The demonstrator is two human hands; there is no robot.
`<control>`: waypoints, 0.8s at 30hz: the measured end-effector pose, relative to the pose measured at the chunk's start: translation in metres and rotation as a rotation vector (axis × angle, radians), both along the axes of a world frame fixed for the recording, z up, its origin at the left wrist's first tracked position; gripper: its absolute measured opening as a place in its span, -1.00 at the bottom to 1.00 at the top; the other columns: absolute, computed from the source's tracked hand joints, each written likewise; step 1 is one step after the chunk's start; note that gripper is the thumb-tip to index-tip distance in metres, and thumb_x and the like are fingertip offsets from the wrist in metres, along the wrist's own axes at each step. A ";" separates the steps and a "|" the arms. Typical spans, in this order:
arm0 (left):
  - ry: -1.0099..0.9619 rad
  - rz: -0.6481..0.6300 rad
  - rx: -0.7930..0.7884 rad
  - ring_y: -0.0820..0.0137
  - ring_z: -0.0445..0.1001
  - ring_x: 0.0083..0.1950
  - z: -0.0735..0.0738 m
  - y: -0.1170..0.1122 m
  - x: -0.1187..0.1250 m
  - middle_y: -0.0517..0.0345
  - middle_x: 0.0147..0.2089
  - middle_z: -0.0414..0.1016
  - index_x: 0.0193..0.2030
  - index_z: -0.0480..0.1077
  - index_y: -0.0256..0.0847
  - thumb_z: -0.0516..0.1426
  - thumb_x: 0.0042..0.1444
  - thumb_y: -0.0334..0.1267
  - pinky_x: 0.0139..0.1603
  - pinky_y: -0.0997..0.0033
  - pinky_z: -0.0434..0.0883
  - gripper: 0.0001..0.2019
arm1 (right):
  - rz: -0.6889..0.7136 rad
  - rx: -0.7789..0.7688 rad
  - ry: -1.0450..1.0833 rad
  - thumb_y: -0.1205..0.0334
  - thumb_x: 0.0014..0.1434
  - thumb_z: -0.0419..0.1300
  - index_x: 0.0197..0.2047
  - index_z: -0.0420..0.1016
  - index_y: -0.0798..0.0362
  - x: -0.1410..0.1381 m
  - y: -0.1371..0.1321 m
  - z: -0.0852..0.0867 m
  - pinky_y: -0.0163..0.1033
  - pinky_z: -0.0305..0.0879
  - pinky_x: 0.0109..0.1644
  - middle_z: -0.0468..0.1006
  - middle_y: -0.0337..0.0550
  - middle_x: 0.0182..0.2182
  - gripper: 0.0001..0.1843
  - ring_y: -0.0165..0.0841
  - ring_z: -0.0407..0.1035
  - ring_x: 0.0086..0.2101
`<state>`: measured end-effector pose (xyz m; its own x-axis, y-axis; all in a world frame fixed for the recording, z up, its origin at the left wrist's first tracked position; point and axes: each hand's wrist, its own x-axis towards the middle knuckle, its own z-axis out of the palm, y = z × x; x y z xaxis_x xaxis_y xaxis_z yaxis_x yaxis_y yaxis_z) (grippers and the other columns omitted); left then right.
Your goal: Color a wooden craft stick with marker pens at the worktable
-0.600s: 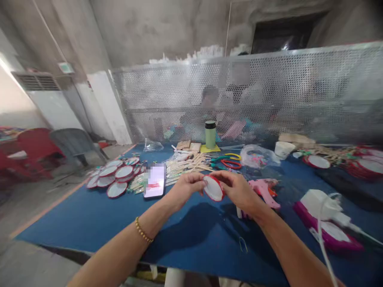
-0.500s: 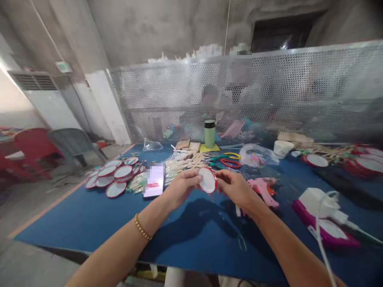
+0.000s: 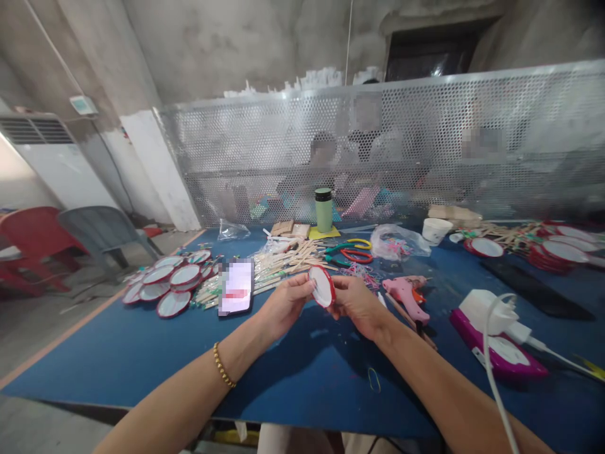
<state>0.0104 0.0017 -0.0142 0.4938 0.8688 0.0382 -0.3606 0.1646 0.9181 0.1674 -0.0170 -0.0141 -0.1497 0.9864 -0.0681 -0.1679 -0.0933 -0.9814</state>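
Between my hands, above the blue table (image 3: 283, 391), is a small round white disc with a red rim (image 3: 322, 287), tilted on edge. My left hand (image 3: 289, 304) pinches its left side, thumb on the white face. On the opposite rim, the fingers of my right hand (image 3: 355, 304) are closed; part of them is hidden behind the disc. A pink glue gun (image 3: 407, 296) lies just right of my right hand. Left of my left hand rests a phone (image 3: 237, 287) with a lit screen. Behind the hands spread many thin wooden sticks (image 3: 295, 255).
Similar red-rimmed discs (image 3: 172, 277) are piled at left, with another stack (image 3: 562, 252) at far right. Pliers (image 3: 354, 251), a green bottle (image 3: 324, 211), a paper cup (image 3: 435, 231) and a plastic bag (image 3: 399, 243) stand behind. A purple power strip (image 3: 501, 356) with a white cable lies right.
The disc has turned more edge-on, and my right hand's fingers have closed in on its rim. The whole view has shifted slightly, so the table things appear further left.
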 end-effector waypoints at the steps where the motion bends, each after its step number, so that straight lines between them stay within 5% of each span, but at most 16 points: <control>1: 0.007 -0.005 0.003 0.37 0.44 -0.35 -0.001 -0.001 0.001 0.07 -0.42 0.55 -0.39 0.54 -0.31 0.44 -0.17 -0.04 -0.15 0.35 0.34 -0.63 | -0.002 0.001 0.001 0.05 -0.25 0.48 -0.43 0.59 0.12 -0.001 0.001 -0.002 -0.43 0.12 -0.63 0.45 -0.32 -0.66 -0.64 -0.55 0.21 -0.67; 10: 0.034 0.022 0.050 0.36 0.47 -0.35 -0.003 -0.004 0.002 0.05 -0.40 0.58 -0.35 0.58 -0.31 0.44 -0.15 -0.02 -0.14 0.35 0.35 -0.63 | -0.011 -0.010 0.060 0.04 -0.33 0.46 -0.54 0.55 0.12 -0.006 0.003 -0.003 -0.41 0.05 -0.64 0.38 -0.33 -0.73 -0.65 -0.57 0.12 -0.71; 16: -0.071 -0.023 -0.006 0.34 0.51 -0.21 0.002 -0.001 0.000 0.00 -0.21 0.64 -0.18 0.62 -0.29 0.43 -0.11 -0.11 -0.03 0.33 0.36 -0.63 | -0.081 -0.003 0.150 0.15 -0.24 0.36 -0.66 0.38 0.07 0.001 0.008 -0.004 -0.38 0.04 -0.61 0.31 -0.36 -0.72 -0.74 -0.56 0.14 -0.69; 20: -0.179 -0.092 0.014 0.24 0.53 -0.02 0.007 0.000 -0.003 0.02 -0.13 0.64 -0.27 0.61 -0.24 0.43 -0.10 -0.17 0.13 0.26 0.32 -0.74 | -0.107 0.019 0.181 0.20 -0.20 0.31 -0.62 0.40 0.08 0.005 0.006 0.002 -0.39 0.06 -0.59 0.34 -0.36 -0.69 -0.82 -0.56 0.16 -0.66; 24: -0.231 -0.097 0.028 0.31 0.53 -0.12 0.010 0.001 -0.004 0.09 -0.22 0.63 -0.36 0.59 -0.24 0.43 -0.13 -0.22 0.08 0.30 0.35 -0.79 | -0.071 0.043 0.126 0.16 -0.15 0.31 -0.49 0.54 0.11 0.003 -0.001 0.009 -0.38 0.11 -0.58 0.48 -0.27 -0.61 -0.82 -0.53 0.25 -0.65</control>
